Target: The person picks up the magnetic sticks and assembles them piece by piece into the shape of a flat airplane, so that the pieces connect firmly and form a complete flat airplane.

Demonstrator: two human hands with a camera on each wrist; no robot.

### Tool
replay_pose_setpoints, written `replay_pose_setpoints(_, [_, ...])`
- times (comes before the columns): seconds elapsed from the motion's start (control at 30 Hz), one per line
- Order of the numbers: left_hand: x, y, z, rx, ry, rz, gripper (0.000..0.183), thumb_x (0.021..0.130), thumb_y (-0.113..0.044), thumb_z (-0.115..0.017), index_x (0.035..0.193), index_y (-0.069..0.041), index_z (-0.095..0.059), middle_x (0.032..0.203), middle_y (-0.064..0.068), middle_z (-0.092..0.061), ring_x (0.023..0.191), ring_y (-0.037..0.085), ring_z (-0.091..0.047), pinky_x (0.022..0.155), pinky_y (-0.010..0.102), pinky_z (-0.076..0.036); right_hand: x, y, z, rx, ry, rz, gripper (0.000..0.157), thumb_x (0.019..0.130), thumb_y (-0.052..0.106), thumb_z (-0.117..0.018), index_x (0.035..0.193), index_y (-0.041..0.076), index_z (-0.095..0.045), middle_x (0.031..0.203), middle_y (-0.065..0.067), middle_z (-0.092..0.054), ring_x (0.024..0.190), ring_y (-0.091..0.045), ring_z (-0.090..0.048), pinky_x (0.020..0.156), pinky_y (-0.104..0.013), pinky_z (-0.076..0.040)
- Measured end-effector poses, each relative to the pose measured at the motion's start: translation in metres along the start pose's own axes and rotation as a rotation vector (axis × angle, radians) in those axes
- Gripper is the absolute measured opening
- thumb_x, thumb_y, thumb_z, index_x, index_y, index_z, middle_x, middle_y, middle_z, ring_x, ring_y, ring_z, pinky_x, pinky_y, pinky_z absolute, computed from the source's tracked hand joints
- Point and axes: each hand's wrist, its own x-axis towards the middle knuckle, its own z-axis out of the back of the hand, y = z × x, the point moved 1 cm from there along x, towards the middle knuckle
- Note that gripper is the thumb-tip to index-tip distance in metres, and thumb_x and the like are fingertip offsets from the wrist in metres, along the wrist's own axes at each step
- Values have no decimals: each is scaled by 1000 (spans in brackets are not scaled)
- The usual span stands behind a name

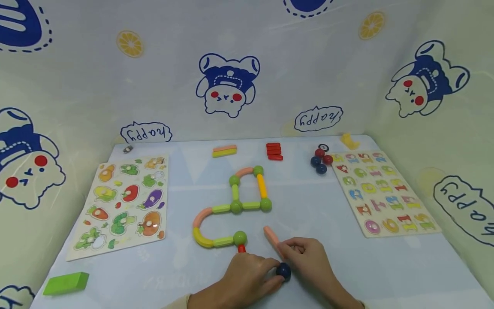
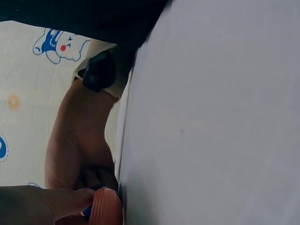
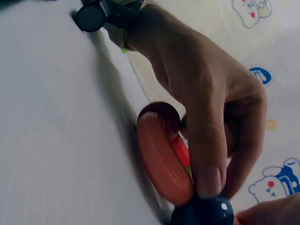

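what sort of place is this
Probably a children's play or learning area: a table with a vegetable-picture board, a letter board and joined coloured sticks and balls, before a cartoon-print backdrop.

Your left hand [image 1: 248,274] and right hand [image 1: 311,262] sit at lower centre, a ball [image 1: 283,271] between them, a stick [image 1: 272,236] just above it. Joined sticks [image 1: 236,206] lie higher on your table [image 1: 185,266], between a left puzzle [image 1: 129,207] and a right puzzle [image 1: 369,198].
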Motion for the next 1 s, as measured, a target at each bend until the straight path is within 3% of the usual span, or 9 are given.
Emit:
replay_pose_setpoints(0.3, [-1, 1, -1, -38, 18, 9, 24, 87, -37, -66, 93, -16, -72, 65, -16, -63, 50, -17, -36, 45, 5, -28, 3, -1, -4, 26, 57, 2, 36, 77, 46, -72, 92, 14, -68, 49, 3, -44, 43, -8, -37, 42, -21, -26])
replay_pose_setpoints(0.5, [-1, 2, -1, -35, 17, 12, 24, 86, -38, -66, 94, -16, -72, 66, -15, -64, 53, -17, -41, 46, 4, -29, 5, -1, -2, 30, 133, -4, 37, 79, 44, -70, 95, 11, -67, 48, 3, -44, 43, -8, -36, 41, -22, -25])
replay_pose_setpoints(0.63, [-1, 3, -1, -16, 20, 8, 24, 86, -39, -65, 91, -16, -71, 62, -16, -61, 50, -16, -37, 44, 5, -27, 7, -1, -3, 51, 159, -50, 43, 82, 48, -66, 97, 7, -69, 54, 3, -52, 50, -10, -44, 46, -23, -33])
replay_pose_setpoints(0.8, [0, 2, -2, -21, 22, -5, 22, 87, -38, -65, 91, -17, -71, 65, -15, -63, 53, -17, -41, 46, 5, -29, 4, -1, -5, 104, 147, -153, 53, 80, 53, -65, 102, 5, -70, 79, 0, -69, 72, -12, -58, 63, -27, -47])
replay_pose_setpoints(0.93, [0, 2, -3, -28, 23, -6, 22, 87, -37, -65, 91, -17, -72, 66, -14, -65, 54, -17, -43, 47, 4, -30, 0, -3, -4, 167, 125, -206, 56, 77, 54, -68, 103, 4, -70, 84, -3, -70, 77, -13, -60, 69, -29, -49])
replay_pose_setpoints(1.0, [0, 2, -4, -27, 16, -11, 21, 87, -38, -65, 90, -17, -72, 65, -15, -64, 54, -17, -42, 46, 4, -29, -2, -4, -3, 143, 116, -199, 56, 76, 55, -68, 102, 5, -71, 85, -1, -70, 78, -13, -60, 69, -29, -49])
